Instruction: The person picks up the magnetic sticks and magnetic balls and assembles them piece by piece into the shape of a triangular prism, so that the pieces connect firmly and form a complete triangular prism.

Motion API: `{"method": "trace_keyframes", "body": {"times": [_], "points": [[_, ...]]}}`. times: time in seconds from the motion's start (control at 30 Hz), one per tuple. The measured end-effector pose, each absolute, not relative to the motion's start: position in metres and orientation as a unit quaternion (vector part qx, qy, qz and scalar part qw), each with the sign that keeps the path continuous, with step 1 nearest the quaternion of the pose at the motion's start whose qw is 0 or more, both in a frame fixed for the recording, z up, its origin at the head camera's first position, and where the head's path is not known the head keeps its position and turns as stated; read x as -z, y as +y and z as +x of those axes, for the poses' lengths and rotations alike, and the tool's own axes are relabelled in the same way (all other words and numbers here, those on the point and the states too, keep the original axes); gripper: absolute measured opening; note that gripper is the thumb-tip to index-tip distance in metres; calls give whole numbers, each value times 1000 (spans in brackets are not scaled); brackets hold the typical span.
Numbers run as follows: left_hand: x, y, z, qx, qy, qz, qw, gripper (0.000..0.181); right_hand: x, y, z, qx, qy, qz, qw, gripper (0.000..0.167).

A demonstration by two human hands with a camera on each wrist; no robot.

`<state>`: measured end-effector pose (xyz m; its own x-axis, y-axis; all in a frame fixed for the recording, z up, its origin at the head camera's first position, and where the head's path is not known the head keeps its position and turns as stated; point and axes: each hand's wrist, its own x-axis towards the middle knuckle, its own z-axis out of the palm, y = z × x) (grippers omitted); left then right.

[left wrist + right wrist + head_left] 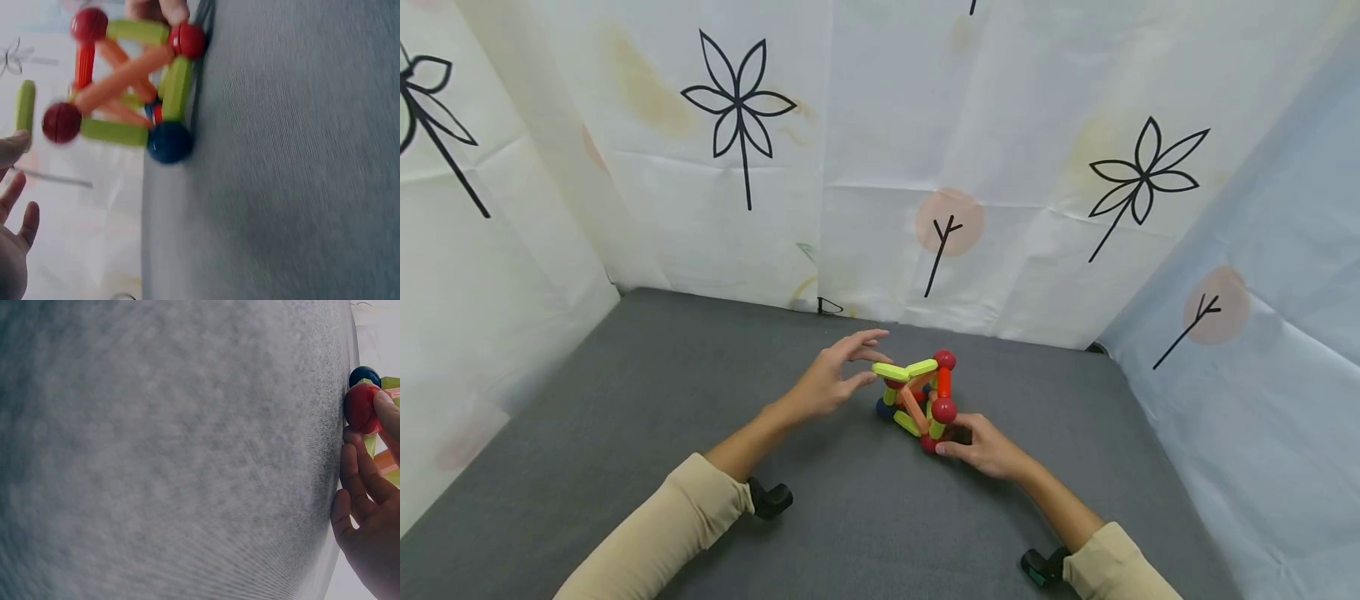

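A frame of balls and sticks (914, 408), like a magnetic building set, stands on the grey surface. It joins red balls and dark blue balls with yellow-green, orange and red sticks. My left hand (831, 379) pinches one end of a loose yellow-green stick (25, 106) between thumb and finger, above the frame's upper left red ball (62, 122); the other fingers are spread. My right hand (988, 448) grips a low red ball (362, 409) at the frame's near right corner, thumb on its side. A dark blue ball (170, 142) sits at the frame's lower left.
The grey surface (865, 525) spreads around the frame. White cloth walls (880, 142) with printed plants rise behind and on both sides. Black wrist devices (770, 498) sit by the beige sleeves (662, 529).
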<state>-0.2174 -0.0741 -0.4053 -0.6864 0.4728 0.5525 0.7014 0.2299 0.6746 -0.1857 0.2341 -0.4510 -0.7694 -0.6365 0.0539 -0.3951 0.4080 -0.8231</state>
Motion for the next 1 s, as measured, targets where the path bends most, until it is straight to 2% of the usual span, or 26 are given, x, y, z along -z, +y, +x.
{"method": "trace_keyframes", "body": {"times": [0.3, 0.53, 0.77, 1.0], "points": [[403, -44, -208, 387, -810, -426, 109, 59, 451, 234, -186, 450, 825, -312, 139, 31], [404, -35, -212, 386, -813, -426, 90, 56, 451, 234, -186, 439, 831, -316, 132, 27], [407, -34, -215, 408, -811, -417, 50, 54, 451, 233, -186, 441, 829, -317, 132, 28], [407, -43, -211, 418, -805, -416, 62, 53, 451, 234, -185, 439, 832, -315, 123, 26]]}}
